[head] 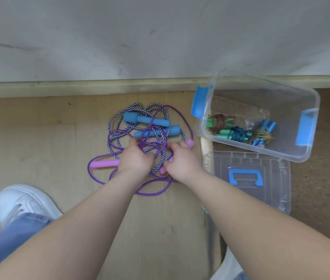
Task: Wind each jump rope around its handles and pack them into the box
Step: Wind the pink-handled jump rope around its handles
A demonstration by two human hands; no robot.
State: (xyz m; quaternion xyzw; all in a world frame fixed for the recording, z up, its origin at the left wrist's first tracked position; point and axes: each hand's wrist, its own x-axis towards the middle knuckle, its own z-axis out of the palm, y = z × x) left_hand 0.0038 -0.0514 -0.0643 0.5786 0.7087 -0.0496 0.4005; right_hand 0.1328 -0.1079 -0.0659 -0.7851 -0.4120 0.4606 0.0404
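Note:
Two tangled jump ropes lie on the wooden floor. The purple rope (152,191) has pink handles, one (104,164) under my left hand, another (190,143) by my right. The striped rope (114,118) has two blue handles (147,119), lying at the far side of the pile. My left hand (136,158) is closed on the pink handle and rope strands. My right hand (182,161) grips the other pink handle amid the cords. A clear plastic box (293,102) with blue latches at the right holds three wound ropes (238,130).
The box's clear lid (277,178) with a blue handle lies flat just near of the box. A grey wall with a pale skirting board (79,87) runs along the far side. My white shoe (22,203) and jeans leg are at the lower left.

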